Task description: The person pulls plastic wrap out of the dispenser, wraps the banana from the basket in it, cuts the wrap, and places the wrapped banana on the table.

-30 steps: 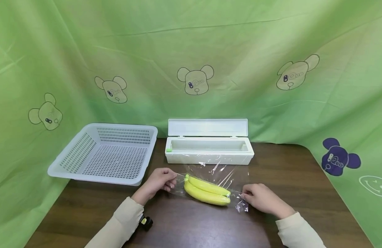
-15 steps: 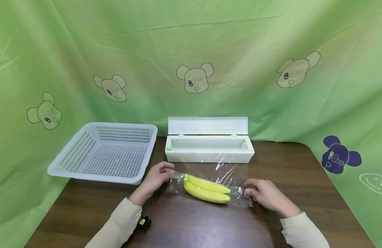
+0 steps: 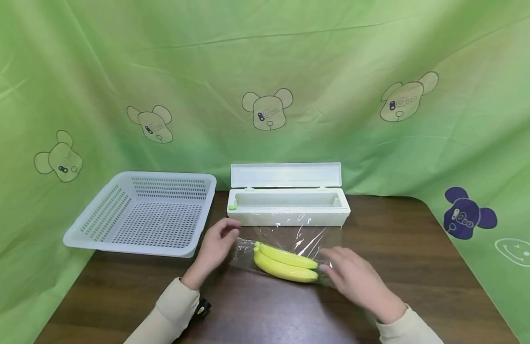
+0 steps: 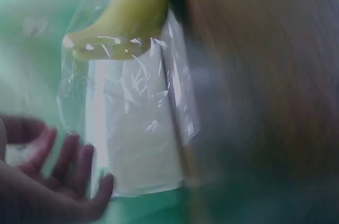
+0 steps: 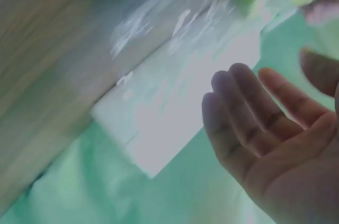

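Two joined yellow bananas (image 3: pixel 284 268) lie on the table under clear cling film (image 3: pixel 309 241). The film runs back to a white cling film box (image 3: pixel 286 220) with its lid up. Beside the film's left end is my left hand (image 3: pixel 215 246), fingers loosely bent and nothing held; the left wrist view shows this hand (image 4: pixel 58 181) apart from the film. My right hand (image 3: pixel 357 279) reaches over the film's right end, blurred by motion. Seen in the right wrist view, that hand (image 5: pixel 270 134) has spread fingers and an uncovered palm. Whether it touches the film I cannot tell.
A white perforated basket (image 3: pixel 200 224) stands at the left, partly over the table edge. Behind the brown wooden table (image 3: pixel 265 315) hangs a green cloth (image 3: pixel 196 134) with mouse-like drawings. A small black object (image 3: pixel 202 308) sits by the left sleeve.
Both hands pinched the film ends a second ago and have let go. The film's ends now lie down beside the bananas. My right hand has moved left, over the film's right end.
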### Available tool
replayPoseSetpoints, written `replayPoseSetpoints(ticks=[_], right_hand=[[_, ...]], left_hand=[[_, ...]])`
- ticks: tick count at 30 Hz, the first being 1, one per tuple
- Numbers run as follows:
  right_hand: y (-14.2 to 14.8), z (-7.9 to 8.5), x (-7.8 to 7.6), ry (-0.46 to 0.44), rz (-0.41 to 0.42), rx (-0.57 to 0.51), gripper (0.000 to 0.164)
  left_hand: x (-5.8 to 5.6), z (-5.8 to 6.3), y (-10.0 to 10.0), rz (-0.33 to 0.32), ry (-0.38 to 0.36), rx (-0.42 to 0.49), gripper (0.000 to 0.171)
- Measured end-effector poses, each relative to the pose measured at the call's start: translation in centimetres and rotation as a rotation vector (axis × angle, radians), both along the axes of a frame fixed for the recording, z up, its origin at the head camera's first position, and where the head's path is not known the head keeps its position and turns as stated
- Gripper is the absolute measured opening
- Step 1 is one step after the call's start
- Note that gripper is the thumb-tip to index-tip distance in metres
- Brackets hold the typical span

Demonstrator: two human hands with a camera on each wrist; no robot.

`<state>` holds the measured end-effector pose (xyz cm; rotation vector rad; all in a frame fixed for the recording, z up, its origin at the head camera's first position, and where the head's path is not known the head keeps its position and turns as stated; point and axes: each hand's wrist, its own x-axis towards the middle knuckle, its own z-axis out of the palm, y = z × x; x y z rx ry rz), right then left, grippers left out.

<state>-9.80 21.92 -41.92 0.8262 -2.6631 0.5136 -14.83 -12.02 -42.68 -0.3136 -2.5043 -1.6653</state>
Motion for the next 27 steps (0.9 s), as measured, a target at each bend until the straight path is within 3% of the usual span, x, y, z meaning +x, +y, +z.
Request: replayPoseSetpoints(ticks=[2,5,8,11,16,20,27], right_hand=[[-1.0,-0.3,0.4,0.014,0.045,0.028,0.047],[-2.1,-1.0,0.7,-0.025,0.06,0.068,0.058],[-2.5,-1.8,0.6,-0.085,0.068,0.088,0.064],[-2.6,-2.2,0.3,-0.118,0.092,0.082,0.064],[-2.3,-2.2,-0.5,-0.204,0.105,0.017,0.061],[-1.8,-2.4,-1.5,-0.295,0.114,-0.056,0.059],[-1.1,-2.4,-3.4,-0.421,0.139,-0.133,0.056]], left_hand=[[0.4,0.4,0.5,-0.092,0.13,-0.188,0.024],[0.7,0.5,1.3,-0.249,0.254,-0.432,0.037],[0.6,0.1,1.8,-0.31,0.256,-0.54,0.042],[0.4,-0.5,1.9,-0.299,0.172,-0.507,0.039],[0.1,-1.1,1.8,-0.276,0.03,-0.341,0.035],[-0.4,-1.4,1.9,-0.274,-0.014,-0.27,0.03],[-1.2,-1.8,2.1,-0.261,-0.033,-0.244,0.021]])
